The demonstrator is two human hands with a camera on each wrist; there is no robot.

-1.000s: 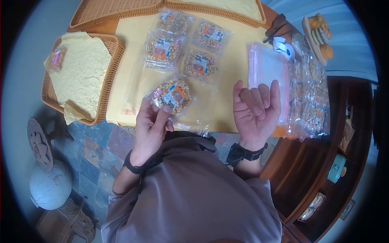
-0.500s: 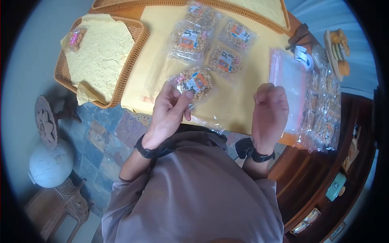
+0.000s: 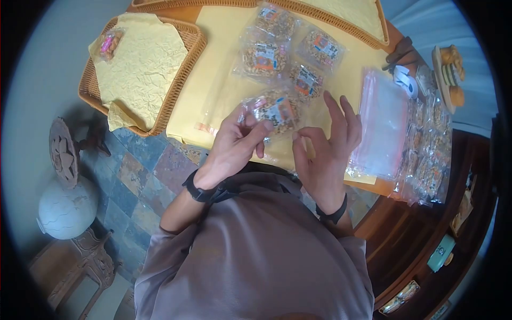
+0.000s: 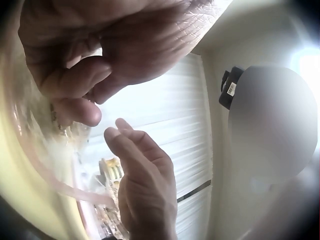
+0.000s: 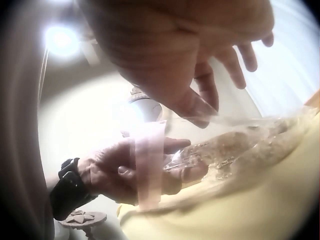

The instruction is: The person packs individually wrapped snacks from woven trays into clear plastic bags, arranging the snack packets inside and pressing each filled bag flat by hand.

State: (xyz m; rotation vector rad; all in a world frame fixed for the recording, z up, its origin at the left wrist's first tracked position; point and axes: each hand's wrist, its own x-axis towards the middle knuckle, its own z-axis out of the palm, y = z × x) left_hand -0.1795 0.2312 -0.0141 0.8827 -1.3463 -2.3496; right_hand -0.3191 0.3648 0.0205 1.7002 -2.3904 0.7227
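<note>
My left hand [image 3: 232, 144] holds a round nut cake [image 3: 281, 111] in a clear wrapper with a printed label, thumb on top of its near edge. To the right, my right hand [image 3: 328, 152] pinches clear film of a plastic bag [image 5: 245, 120] between thumb and forefinger, other fingers spread. A pale pink strip [image 5: 150, 167] of the bag crosses in front of the left hand in the right wrist view. Beyond the hands lie several more wrapped nut cakes [image 3: 265, 56] on the yellow cloth [image 3: 213, 48].
On the left stands a wicker tray [image 3: 178, 77] lined with crumpled paper, holding one small pink-labelled packet [image 3: 109, 45]. A stack of clear bags [image 3: 380, 125] lies right, beside filled packs [image 3: 429, 144] and a white tape dispenser [image 3: 405, 82]. More wicker trays [image 3: 341, 29] line the far edge.
My right hand has moved left from beside the bag stack, its fingers going from curled to a thumb-and-forefinger pinch. The left hand keeps its hold on the nut cake. The head view has shifted.
</note>
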